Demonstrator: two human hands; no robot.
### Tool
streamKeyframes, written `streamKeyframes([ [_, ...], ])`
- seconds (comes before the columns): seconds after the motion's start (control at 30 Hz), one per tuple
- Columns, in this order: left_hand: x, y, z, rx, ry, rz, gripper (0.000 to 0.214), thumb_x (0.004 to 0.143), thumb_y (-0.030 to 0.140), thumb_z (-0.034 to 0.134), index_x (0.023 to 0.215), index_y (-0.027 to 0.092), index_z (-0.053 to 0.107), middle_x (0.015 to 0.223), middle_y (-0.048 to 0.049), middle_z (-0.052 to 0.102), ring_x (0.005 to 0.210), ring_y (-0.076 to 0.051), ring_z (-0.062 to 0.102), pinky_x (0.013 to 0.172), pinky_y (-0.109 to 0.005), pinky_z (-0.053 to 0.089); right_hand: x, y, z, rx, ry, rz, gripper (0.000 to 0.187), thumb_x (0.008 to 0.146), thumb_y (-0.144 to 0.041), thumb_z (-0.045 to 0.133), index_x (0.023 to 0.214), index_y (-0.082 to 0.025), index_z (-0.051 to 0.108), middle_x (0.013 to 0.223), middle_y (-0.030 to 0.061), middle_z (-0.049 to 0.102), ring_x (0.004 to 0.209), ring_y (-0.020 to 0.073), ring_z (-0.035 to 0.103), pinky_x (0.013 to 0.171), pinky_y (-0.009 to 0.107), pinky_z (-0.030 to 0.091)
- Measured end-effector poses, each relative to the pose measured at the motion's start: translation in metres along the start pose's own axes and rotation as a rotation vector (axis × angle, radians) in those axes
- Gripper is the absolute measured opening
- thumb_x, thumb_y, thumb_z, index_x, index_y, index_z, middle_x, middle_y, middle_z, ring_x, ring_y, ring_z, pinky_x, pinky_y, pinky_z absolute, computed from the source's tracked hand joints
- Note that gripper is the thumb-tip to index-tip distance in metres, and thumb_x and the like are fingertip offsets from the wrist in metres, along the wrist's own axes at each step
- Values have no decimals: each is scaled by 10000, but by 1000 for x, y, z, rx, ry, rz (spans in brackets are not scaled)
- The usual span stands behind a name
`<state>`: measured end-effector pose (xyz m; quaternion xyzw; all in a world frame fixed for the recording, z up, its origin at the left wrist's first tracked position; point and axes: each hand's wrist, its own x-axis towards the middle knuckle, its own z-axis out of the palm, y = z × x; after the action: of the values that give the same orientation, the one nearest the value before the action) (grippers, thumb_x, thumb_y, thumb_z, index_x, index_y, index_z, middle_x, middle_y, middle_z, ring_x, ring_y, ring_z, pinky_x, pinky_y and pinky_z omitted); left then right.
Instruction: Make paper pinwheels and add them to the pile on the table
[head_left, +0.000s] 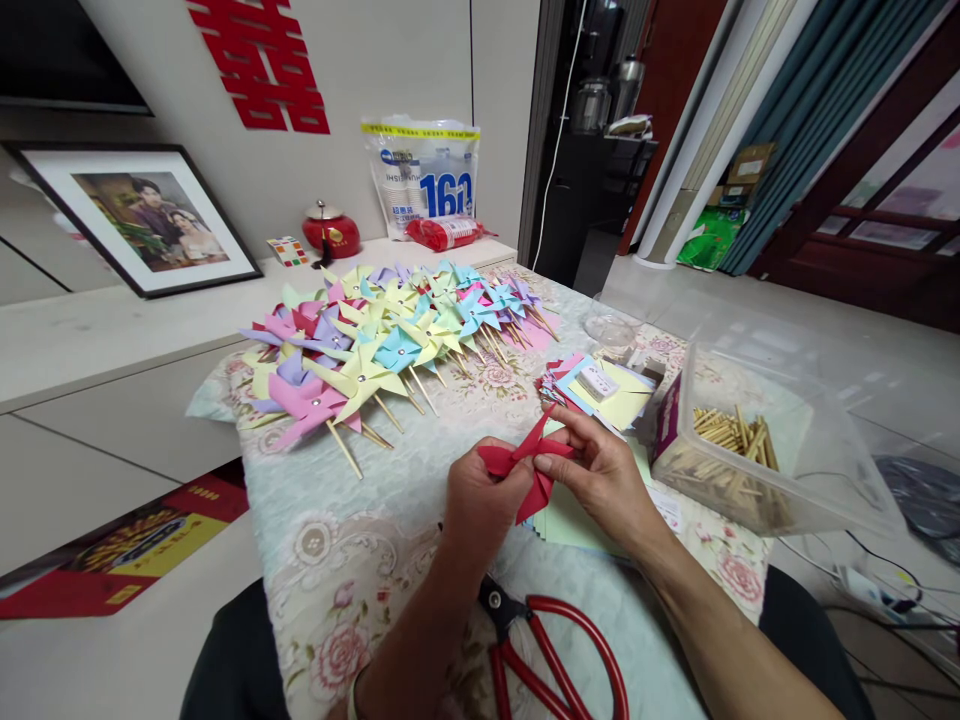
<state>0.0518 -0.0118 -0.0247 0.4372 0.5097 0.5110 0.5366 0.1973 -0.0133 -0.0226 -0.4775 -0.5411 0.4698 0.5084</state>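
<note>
A red paper pinwheel [538, 492], with its blades folded in, is held above the table between both hands. My left hand [484, 500] pinches its left side, thumb near the centre. My right hand [600, 465] grips the right side, thumb pressed close to the middle and a finger by the upper blade. No stick shows on this pinwheel. Beneath the hands lies a stack of pale green paper [574, 530]. Red-handled scissors [555, 650] rest on the tablecloth below, partly covered by my left forearm.
Finished pinwheels on sticks [397, 330] cover the table's far left. Cut paper squares [630, 395] with a small box [598, 382] lie beyond my right hand. A clear plastic bin [817, 510] at right holds short wooden sticks [739, 440]. A white cabinet [112, 340] borders the left.
</note>
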Motion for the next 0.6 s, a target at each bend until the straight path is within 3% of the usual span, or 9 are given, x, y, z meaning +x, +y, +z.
streamKeyframes([
  [0.6,-2,-5,2,-61,-36,-8,184,686,303,740,665,165,620,569,36,593,550,-116,519,550,-235,423,-1,-3,-1,-53,4,-15,458,809,-313,737,1244,-226,625,910,40,742,863,225,692,792,372,550],
])
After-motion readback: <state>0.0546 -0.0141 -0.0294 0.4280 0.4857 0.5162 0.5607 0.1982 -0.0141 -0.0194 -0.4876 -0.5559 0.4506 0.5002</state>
